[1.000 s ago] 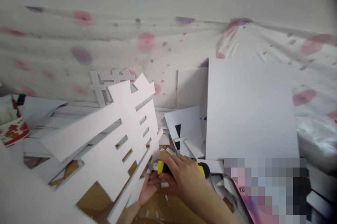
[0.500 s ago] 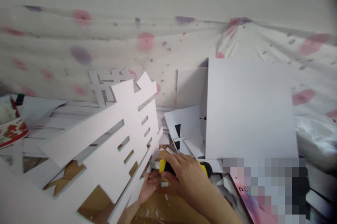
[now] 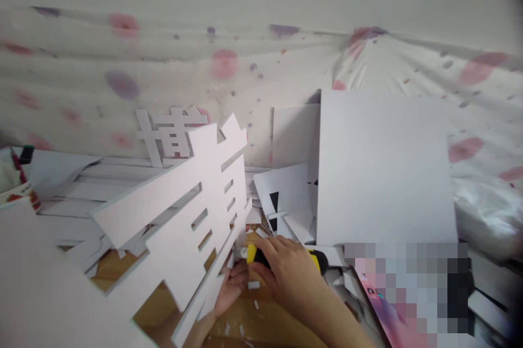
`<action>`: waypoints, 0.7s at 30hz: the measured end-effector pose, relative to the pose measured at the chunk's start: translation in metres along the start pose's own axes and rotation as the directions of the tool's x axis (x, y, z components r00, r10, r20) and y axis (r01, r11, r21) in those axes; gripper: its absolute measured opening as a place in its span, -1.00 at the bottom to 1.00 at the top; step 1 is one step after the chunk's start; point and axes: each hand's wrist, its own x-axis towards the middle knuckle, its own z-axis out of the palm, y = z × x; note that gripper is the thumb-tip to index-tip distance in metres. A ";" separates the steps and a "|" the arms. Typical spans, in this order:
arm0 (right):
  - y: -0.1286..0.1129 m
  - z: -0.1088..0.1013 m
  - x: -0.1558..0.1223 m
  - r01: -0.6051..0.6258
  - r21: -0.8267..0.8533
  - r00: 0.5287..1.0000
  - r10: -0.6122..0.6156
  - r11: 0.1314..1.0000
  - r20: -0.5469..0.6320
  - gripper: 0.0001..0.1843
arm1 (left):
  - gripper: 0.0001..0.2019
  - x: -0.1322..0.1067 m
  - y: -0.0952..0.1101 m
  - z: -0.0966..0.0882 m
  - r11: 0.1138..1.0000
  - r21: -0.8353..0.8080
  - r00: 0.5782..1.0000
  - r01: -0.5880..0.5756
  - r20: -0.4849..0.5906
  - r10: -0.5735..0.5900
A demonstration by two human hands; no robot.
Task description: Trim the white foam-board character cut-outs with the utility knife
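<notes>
My right hand (image 3: 286, 272) is closed around a yellow and black utility knife (image 3: 316, 261), its blade end at the edge of a large white foam-board cut-out (image 3: 180, 217) shaped like a character with several slots. My left hand (image 3: 231, 291) is under the cut-out's lower right edge, fingers curled on it and holding it tilted up off the brown cardboard (image 3: 261, 326). Most of the left hand is hidden by the board.
A big white board (image 3: 384, 168) leans against a flower-print sheet (image 3: 122, 81) at right. A smaller cut-out character (image 3: 171, 135) stands behind. White offcuts (image 3: 286, 195) lie around, a red-patterned cup (image 3: 20, 195) at far left, and a blurred patch at lower right.
The cut-out has been tipped up and shifted to the right, uncovering the smaller character behind it. Both hands stay at the same spot by the knife.
</notes>
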 end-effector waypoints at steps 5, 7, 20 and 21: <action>0.000 -0.002 0.000 -0.011 0.001 1.000 0.011 1.000 -0.001 -0.70 | -0.66 0.001 -0.007 0.005 0.994 -0.101 0.999 -0.032 -0.012 0.031; 0.002 -0.003 -0.001 -0.012 0.035 1.000 0.012 0.999 -0.008 -0.72 | -0.66 -0.001 -0.006 0.008 0.993 -0.115 1.000 -0.016 -0.009 0.015; 0.037 -0.021 -0.007 -0.179 0.370 0.976 0.213 0.912 -0.052 -0.72 | -0.78 -0.017 0.023 0.043 0.913 -0.132 0.921 0.387 0.097 -0.377; 0.039 -0.022 -0.008 -0.183 0.377 0.973 0.222 0.908 -0.063 -0.72 | -0.77 -0.017 0.024 0.044 0.890 -0.165 0.905 0.424 0.106 -0.411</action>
